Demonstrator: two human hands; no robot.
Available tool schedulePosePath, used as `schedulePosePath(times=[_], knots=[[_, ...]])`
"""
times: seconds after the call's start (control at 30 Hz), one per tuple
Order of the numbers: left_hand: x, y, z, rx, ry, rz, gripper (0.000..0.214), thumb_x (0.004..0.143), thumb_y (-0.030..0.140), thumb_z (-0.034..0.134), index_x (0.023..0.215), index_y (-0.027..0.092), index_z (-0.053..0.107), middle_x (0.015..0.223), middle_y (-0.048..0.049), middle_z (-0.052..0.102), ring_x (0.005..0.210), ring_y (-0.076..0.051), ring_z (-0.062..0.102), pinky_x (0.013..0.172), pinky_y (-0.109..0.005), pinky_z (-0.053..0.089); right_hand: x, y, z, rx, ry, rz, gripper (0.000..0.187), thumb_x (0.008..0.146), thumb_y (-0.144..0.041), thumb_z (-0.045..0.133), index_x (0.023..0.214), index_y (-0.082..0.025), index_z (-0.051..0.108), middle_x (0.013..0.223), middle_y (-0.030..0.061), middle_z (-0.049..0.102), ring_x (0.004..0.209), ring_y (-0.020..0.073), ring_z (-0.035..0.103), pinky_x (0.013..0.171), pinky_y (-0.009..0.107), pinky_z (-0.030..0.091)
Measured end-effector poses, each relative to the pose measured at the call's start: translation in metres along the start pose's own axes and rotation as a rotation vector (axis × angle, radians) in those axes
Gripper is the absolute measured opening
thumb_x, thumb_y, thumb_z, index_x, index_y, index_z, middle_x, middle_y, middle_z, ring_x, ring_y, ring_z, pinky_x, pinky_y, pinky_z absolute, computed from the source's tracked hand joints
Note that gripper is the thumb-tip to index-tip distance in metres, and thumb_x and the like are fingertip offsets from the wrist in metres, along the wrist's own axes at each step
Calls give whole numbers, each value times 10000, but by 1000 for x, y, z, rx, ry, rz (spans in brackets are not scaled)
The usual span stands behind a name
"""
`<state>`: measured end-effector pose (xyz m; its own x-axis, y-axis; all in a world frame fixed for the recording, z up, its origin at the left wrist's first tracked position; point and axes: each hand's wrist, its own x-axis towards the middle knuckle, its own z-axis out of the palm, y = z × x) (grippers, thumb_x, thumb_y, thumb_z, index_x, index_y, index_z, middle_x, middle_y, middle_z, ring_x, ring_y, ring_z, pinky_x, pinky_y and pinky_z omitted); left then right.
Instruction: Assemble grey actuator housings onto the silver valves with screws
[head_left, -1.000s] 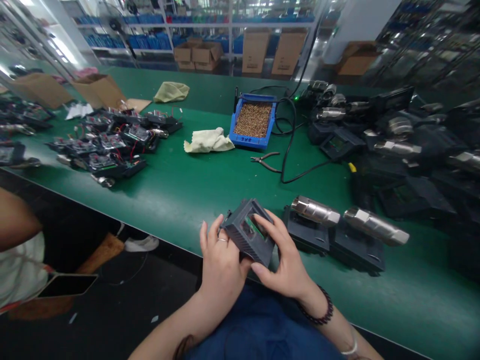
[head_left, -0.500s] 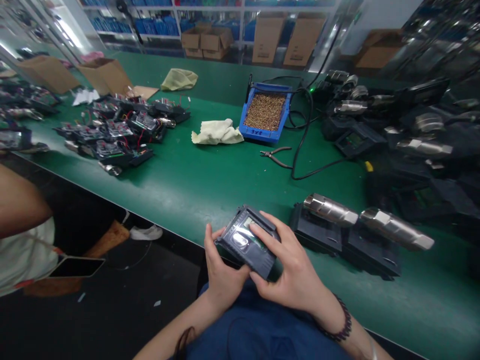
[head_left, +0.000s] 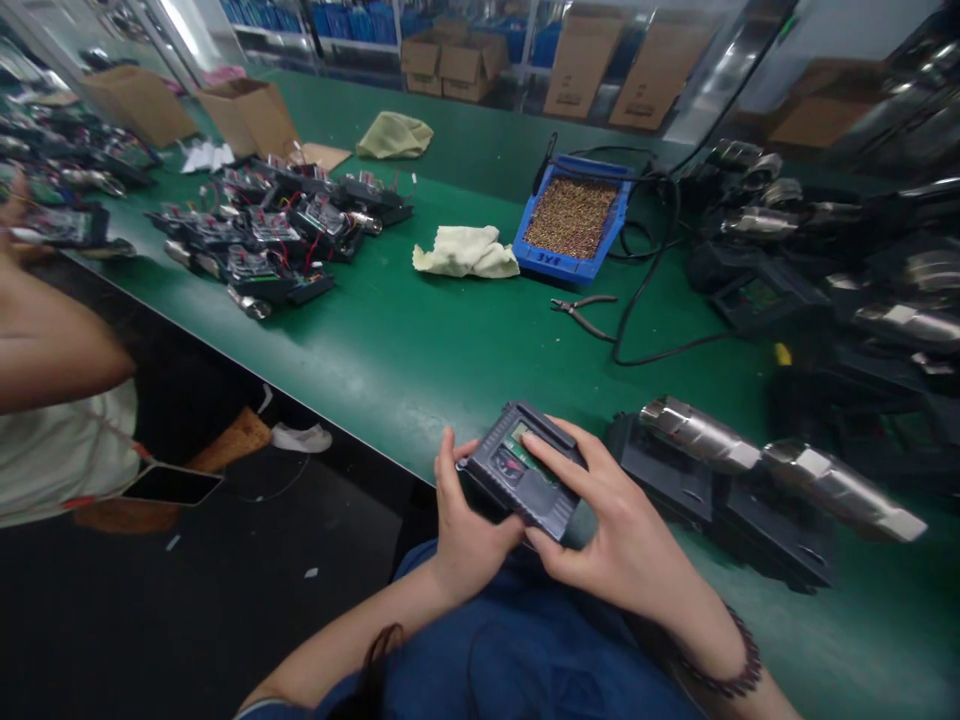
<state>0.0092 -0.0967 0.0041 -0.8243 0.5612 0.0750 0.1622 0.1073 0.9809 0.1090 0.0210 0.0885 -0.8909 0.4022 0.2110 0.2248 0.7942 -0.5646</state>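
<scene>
Head view shows the left hand (head_left: 474,540) and right hand (head_left: 626,525), fingers (head_left: 561,465) grasping a dark case (head_left: 538,492) at the near edge of the tabletop (head_left: 375,370), left of two metal cylinders (head_left: 701,432).

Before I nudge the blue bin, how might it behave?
The blue bin is probably heavy for its size, holding many small brass-coloured pieces. These could spill if it tips, since its top is open. Its straight walls suggest it's stiff.

Your held housing (head_left: 546,500): dark grey; its board (head_left: 528,457): green. Table (head_left: 360,370): green. Far tray (head_left: 555,264): blue; small parts (head_left: 570,215): brassy brown. Cloth (head_left: 466,252) left of it: cream. Your clothing (head_left: 555,655): blue.
</scene>
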Motion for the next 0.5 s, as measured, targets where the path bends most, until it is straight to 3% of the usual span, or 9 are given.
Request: schedulePosePath(times=[0.17, 0.27, 0.4, 0.5], knots=[[0, 5, 2, 37, -6, 11, 1081, 595, 384, 828, 1456, 175, 209, 1238, -148, 539, 1149, -305, 559, 1003, -456, 439, 0, -1, -2, -11, -7, -7, 667, 750, -255, 613, 1394, -248, 442, 1418, 155, 435, 1288, 308, 500, 997, 489, 506], [1, 7, -9, 83, -52, 37, 1004, 628, 386, 793, 1449, 168, 260, 1245, -153, 545, 1163, -307, 556, 1008, -465, 439, -1, -2, -2, -14, -13, 1, 672, 749, -264, 622, 1396, -256, 444, 1408, 152, 446, 1276, 315, 511, 987, 485, 514], [20, 19, -44, 39, -287, 117, 704, 783, 474, 612, 1386, 149, 448, 1263, -162, 583, 1181, -316, 558, 1013, -469, 440, -2, -6, 0, -32, -2, -24, 688, 727, -232, 629, 1392, -239, 452, 1411, 165, 446, 1270, 329, 511, 981, 496, 515], [48, 37, -65, -20, -513, 28, 588, 846, 513, 520, 1315, 161, 559, 1263, -147, 621, 1131, -306, 598, 966, -449, 483, -3, -12, 2, -38, 11, -90, 683, 712, -187, 619, 1377, -231, 467, 1409, 175, 446, 1265, 327, 506, 984, 514, 505]])
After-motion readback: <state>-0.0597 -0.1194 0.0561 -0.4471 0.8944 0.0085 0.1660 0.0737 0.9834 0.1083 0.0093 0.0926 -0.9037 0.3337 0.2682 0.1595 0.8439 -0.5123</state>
